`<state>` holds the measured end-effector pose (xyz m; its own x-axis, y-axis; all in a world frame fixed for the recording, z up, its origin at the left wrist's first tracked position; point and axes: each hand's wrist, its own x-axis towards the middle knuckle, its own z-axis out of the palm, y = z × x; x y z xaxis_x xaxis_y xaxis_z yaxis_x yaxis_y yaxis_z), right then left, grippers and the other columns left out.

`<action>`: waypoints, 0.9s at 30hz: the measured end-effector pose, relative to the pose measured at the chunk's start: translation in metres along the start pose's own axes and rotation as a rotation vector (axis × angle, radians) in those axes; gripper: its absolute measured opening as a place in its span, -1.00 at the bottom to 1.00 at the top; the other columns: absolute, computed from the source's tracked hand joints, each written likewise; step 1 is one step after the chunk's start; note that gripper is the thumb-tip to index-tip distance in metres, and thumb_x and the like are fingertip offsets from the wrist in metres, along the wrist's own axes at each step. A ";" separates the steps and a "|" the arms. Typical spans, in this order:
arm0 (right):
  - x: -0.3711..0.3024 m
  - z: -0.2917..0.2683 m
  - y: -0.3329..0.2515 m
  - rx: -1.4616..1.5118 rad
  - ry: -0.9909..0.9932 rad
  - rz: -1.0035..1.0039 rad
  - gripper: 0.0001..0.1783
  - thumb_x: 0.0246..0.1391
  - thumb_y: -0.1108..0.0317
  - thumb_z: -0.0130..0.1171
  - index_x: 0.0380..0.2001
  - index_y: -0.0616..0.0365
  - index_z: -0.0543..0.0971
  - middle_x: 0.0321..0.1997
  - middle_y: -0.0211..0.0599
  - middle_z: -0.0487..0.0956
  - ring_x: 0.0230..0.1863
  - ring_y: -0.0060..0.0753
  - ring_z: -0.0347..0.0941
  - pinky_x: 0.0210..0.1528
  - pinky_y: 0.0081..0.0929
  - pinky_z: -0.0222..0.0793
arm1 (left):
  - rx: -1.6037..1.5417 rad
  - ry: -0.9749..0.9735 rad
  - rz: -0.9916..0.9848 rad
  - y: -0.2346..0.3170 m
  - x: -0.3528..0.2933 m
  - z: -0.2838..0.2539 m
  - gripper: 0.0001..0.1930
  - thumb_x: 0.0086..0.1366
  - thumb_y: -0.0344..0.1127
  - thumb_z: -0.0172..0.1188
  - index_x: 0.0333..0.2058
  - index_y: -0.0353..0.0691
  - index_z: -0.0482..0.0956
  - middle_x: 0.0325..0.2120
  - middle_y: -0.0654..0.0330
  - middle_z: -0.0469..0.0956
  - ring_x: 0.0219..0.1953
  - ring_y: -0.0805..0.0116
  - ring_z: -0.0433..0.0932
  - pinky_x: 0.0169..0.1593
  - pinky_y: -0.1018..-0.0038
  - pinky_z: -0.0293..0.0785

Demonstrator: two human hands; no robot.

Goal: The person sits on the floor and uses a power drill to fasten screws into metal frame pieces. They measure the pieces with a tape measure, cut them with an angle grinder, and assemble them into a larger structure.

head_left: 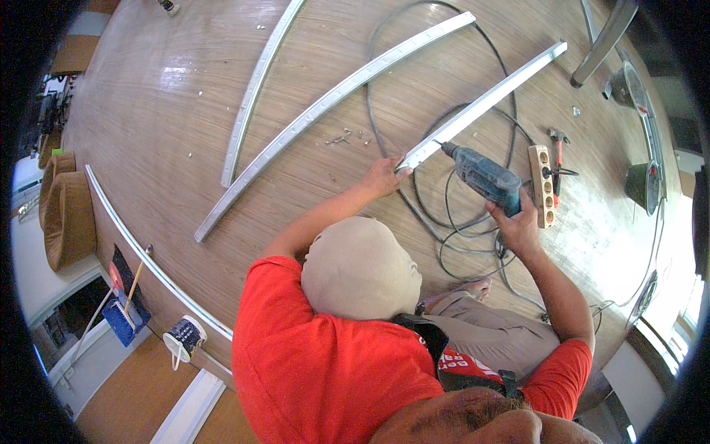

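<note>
My left hand (384,177) grips the near end of a straight, silvery metal channel (484,100), with the thumb at its edge. My right hand (515,222) is wrapped round the handle of a dark teal power drill (484,175). The drill points left, its bit at the channel's edge a little beyond my left fingers; I cannot tell whether the tip touches the metal. A dark cable (458,231) lies in loops beneath and beside both. My bent knee (362,266) in beige cloth stands between my arms.
Left of the channel lie two more metal channels (333,100) (259,89). Loose screws (340,138) are scattered on the wood-look floor (170,133). A power strip (542,185) and a hammer (558,148) lie at right. A bucket (185,339) and a blue brush (127,318) are at lower left.
</note>
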<state>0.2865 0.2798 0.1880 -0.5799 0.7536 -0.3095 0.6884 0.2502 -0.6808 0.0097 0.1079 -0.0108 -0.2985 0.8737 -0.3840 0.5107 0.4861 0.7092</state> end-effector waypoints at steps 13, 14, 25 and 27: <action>-0.005 0.008 -0.004 -0.124 -0.011 -0.135 -0.14 0.04 0.09 0.51 0.28 0.31 0.38 -0.05 0.26 0.66 0.04 0.23 0.64 0.05 -0.09 0.54 | -0.044 0.000 0.040 -0.004 0.001 -0.001 -0.26 0.44 0.17 0.10 0.36 -0.29 0.32 -0.16 -0.33 0.62 -0.04 -0.31 0.59 0.06 0.03 0.48; -0.005 0.007 -0.004 -0.109 -0.015 -0.141 -0.21 0.04 0.13 0.52 0.22 0.32 0.42 -0.08 0.21 0.68 0.00 0.18 0.66 0.03 -0.12 0.54 | -0.048 -0.019 0.029 -0.004 0.001 -0.001 -0.26 0.44 0.18 0.09 0.37 -0.29 0.32 -0.17 -0.33 0.62 -0.05 -0.31 0.59 0.06 0.03 0.48; -0.003 -0.008 -0.012 -0.075 -0.031 -0.122 -0.22 0.03 0.16 0.53 0.21 0.35 0.45 -0.03 0.17 0.68 0.05 0.09 0.66 0.09 -0.19 0.53 | 0.014 -0.048 0.036 -0.004 0.002 -0.001 -0.24 0.47 0.20 0.03 0.35 -0.36 0.31 0.03 -0.28 0.57 0.10 -0.24 0.52 0.19 0.07 0.43; -0.004 -0.010 -0.015 -0.064 -0.031 -0.161 -0.24 0.03 0.19 0.53 0.21 0.35 0.46 -0.03 0.15 0.69 0.05 0.07 0.66 0.10 -0.20 0.53 | 0.021 -0.049 0.008 -0.002 0.001 -0.001 -0.23 0.47 0.22 0.03 0.35 -0.36 0.33 -0.03 -0.29 0.60 0.05 -0.26 0.54 0.16 0.06 0.45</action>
<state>0.2829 0.2788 0.2062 -0.6974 0.6819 -0.2205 0.6111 0.4050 -0.6801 0.0074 0.1077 -0.0123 -0.2544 0.8772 -0.4071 0.5302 0.4786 0.6999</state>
